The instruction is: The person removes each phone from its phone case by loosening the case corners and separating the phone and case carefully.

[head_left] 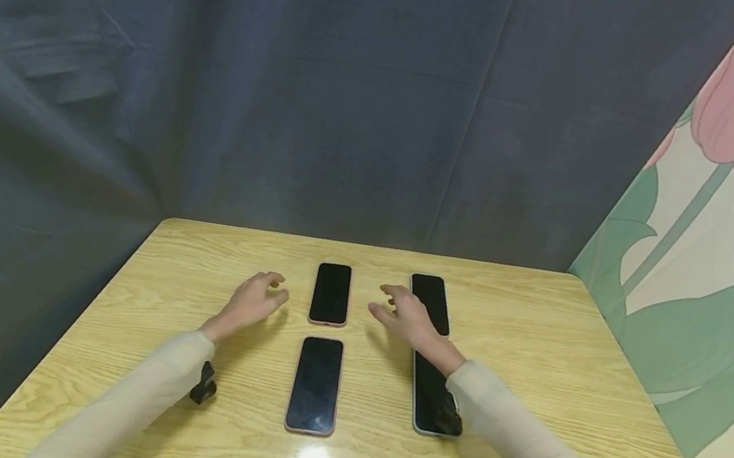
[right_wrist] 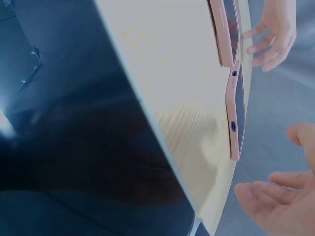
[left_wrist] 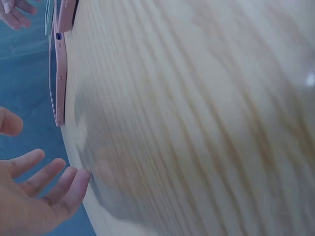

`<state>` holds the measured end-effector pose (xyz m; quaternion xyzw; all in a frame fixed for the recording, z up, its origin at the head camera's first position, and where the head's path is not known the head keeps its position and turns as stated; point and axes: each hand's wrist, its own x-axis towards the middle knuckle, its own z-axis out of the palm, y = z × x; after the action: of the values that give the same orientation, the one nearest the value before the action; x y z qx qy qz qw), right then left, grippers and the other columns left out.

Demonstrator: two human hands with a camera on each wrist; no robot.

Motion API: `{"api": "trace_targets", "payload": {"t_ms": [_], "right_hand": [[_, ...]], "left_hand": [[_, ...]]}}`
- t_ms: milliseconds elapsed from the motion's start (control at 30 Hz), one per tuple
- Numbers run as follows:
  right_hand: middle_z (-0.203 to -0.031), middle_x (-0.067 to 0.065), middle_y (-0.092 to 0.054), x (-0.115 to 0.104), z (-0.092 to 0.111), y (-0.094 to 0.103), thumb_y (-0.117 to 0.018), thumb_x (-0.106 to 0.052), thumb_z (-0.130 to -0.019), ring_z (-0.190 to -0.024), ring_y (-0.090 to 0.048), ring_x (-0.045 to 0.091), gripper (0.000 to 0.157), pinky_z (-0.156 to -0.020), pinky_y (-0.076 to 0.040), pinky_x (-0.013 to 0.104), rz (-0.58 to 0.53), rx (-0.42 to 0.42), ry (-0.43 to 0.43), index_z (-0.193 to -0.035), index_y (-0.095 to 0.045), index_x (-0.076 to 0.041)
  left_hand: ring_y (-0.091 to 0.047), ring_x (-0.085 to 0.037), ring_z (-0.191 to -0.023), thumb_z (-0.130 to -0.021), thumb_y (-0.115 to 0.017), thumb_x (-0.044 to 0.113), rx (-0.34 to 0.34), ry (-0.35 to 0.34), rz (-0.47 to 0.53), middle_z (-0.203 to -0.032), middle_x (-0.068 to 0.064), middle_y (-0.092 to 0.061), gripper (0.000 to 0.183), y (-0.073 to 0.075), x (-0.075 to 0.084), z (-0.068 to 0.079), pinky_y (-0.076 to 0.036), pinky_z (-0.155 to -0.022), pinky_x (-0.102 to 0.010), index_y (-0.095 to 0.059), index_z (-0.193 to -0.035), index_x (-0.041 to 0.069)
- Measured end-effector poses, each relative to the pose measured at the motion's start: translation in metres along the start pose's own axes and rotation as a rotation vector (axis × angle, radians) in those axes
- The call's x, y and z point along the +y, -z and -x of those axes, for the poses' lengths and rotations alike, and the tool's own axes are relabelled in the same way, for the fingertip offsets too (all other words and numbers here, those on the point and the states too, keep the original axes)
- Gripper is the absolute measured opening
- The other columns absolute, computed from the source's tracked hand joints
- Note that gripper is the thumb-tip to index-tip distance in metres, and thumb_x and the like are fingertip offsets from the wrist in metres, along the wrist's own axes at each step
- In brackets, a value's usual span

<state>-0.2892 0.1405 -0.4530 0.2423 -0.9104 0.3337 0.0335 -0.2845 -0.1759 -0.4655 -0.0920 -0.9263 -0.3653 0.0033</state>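
My left hand (head_left: 252, 301) is over the left part of the table, its fingers loosely bent and holding nothing. Nearest to it is the far middle phone (head_left: 331, 295), dark-screened with a pink edge. A second pink-edged phone (head_left: 315, 386) lies nearer, in line with it. My right hand (head_left: 407, 318), also loosely bent and holding nothing, is between the far middle phone and the far right phone (head_left: 431, 298), partly covering the latter. Below my right wrist lies the near right phone (head_left: 432, 401), with a pale edge. In the right wrist view the right fingers (right_wrist: 275, 194) are apart from the phones.
The phones lie flat, screens up, on a light wood-grain table (head_left: 535, 341). Behind it hangs a dark blue-grey curtain (head_left: 357, 101). A wall with a tulip pattern (head_left: 704, 311) borders the right side. Small black devices (head_left: 204, 384) sit at the wrists. Light glares on the table's near part.
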Motion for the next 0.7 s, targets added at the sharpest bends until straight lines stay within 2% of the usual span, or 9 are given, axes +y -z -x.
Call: {"api": "trace_targets", "payload": {"t_ms": [200, 400, 700], "right_hand": [[-0.134, 0.03, -0.053, -0.006, -0.005, -0.007, -0.061, -0.027, -0.1, -0.111, -0.059, 0.042, 0.053, -0.086, -0.055, 0.049, -0.016, -0.027, -0.016, -0.135, -0.05, 0.012], [-0.133, 0.029, -0.053, -0.013, -0.008, -0.014, -0.061, -0.024, -0.1, -0.111, -0.06, 0.041, 0.053, -0.088, -0.055, 0.047, -0.037, -0.057, -0.024, -0.135, -0.049, 0.013], [-0.128, 0.03, -0.055, -0.023, -0.012, -0.027, -0.062, -0.024, -0.099, -0.101, -0.066, 0.034, 0.054, -0.082, -0.057, 0.041, -0.028, -0.109, -0.041, -0.134, -0.049, 0.015]], "left_hand": [[-0.056, -0.042, -0.114, -0.1, -0.051, 0.023, -0.017, 0.014, 0.051, -0.128, -0.026, -0.055, 0.048, -0.004, 0.007, -0.002, -0.047, -0.094, -0.055, -0.05, -0.137, -0.007], [-0.054, -0.039, -0.117, -0.099, -0.05, 0.022, -0.03, 0.072, 0.089, -0.128, -0.024, -0.057, 0.048, -0.006, 0.014, -0.006, -0.047, -0.096, -0.053, -0.05, -0.137, -0.008], [-0.062, -0.034, -0.106, -0.101, -0.051, 0.018, -0.07, 0.189, 0.237, -0.133, -0.026, -0.054, 0.046, -0.013, 0.024, -0.015, -0.054, -0.087, -0.043, -0.047, -0.138, -0.009]]}}
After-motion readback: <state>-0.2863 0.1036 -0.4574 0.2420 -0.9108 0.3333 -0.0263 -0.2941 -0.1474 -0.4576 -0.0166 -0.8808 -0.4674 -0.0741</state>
